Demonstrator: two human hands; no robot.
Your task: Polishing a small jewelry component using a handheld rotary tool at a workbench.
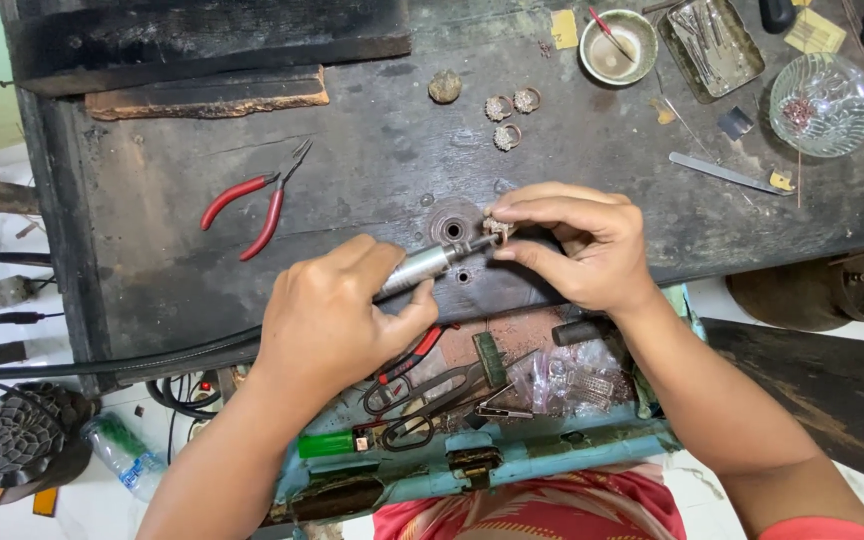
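Rotary handpiece (422, 265), a silver tool on a black flexible cable (102, 358), lies in the left hand (337, 315), whose fingers are closed around its body. Its tip touches a small ornate ring (498, 226) near the front edge of the dark bench (352, 170). The right hand (577, 245) holds this ring, with thumb and fingers pinched together on it. Red-handled pliers (252, 205) lie to the left on the bench, well apart from the hands. Three other rings (510, 112) rest farther back. At the far right stand a small bowl (618, 45), a metal tray (712, 45) and a glass dish (822, 105). Below the bench edge, scissors (432, 395) lie in an open blue drawer (552, 445).
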